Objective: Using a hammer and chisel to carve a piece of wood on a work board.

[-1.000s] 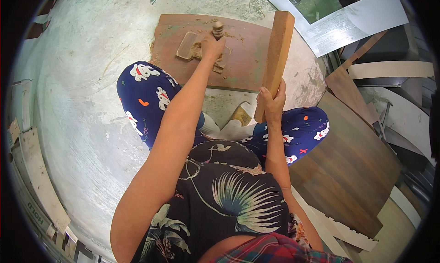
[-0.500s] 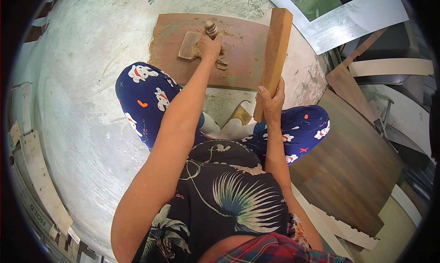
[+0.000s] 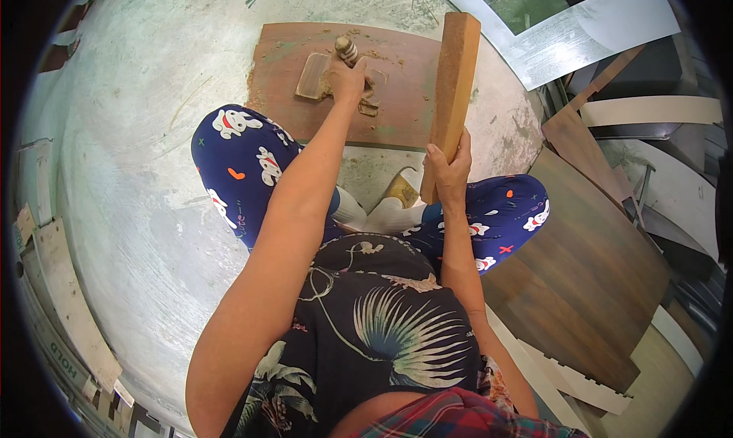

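Observation:
My left hand (image 3: 347,83) is closed around a chisel (image 3: 346,50), with its banded wooden handle end sticking up above the fist; the blade is hidden. It stands over a small carved wooden piece (image 3: 311,77), pale and flat with cut-out parts, that lies on a reddish-brown board (image 3: 279,52). In my right hand (image 3: 449,171) is a long, thick wooden block (image 3: 456,79), gripped near its lower end and raised at a slant beside the board's right side. Wood chips (image 3: 382,54) are scattered over the board around the carved piece.
I sit on the pale concrete floor (image 3: 145,171), knees bent on both sides of the board. Wood panels (image 3: 580,262) and metal sheets (image 3: 595,37) pile up on the right. Wooden strips (image 3: 69,293) lie at the left edge.
The wooden block in my right hand has shifted slightly to the left. The chisel's handle and my left hand have moved a little left too; the carved piece stays in place.

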Demonstrator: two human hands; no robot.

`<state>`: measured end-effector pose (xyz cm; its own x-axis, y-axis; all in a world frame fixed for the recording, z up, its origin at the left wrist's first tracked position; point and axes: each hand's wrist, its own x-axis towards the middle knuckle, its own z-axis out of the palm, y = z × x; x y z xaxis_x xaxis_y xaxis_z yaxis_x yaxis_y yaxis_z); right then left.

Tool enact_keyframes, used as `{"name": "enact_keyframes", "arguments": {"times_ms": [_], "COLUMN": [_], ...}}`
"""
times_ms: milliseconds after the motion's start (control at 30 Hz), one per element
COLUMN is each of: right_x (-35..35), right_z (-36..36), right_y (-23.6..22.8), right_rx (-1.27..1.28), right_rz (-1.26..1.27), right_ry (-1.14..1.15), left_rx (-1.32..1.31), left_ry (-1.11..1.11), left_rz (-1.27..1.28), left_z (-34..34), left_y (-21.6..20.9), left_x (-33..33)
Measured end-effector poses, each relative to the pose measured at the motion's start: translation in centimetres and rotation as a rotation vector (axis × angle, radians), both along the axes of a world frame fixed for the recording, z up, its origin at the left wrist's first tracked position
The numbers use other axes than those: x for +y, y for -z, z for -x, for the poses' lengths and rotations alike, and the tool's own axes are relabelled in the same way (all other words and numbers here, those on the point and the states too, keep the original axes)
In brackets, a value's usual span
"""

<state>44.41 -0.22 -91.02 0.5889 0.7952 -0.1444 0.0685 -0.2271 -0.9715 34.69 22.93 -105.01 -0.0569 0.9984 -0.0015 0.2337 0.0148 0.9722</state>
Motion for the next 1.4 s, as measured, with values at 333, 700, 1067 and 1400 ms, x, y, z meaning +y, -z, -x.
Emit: {"name": "enact_keyframes", "arguments": {"times_ms": [333,700,1067,1400], "right_x": [-0.1,0.2,0.4,0.7], "right_z": [-0.1,0.1,0.1,0.1], "right_y": [0.0,0.0,0.1,-0.3], "right_rx": [0.012,-0.032,-0.056,-0.073], "right_rz": [-0.008,-0.011,-0.021,-0.046], "right_ry": [0.007,-0.003,-0.005,-0.003], "left_rx": [0.166,0.096,-0.059,-0.14], "left_ry": [-0.022,0.097,0.078,0.134], "left_rz": [-0.091,0.18,0.104,0.149], "left_z": [-0.4,0.4,0.5,1.2], "left_y": [0.6,0.1,0.5,-0.4], "left_x": [0.5,1.9,2.3,2.4]}}
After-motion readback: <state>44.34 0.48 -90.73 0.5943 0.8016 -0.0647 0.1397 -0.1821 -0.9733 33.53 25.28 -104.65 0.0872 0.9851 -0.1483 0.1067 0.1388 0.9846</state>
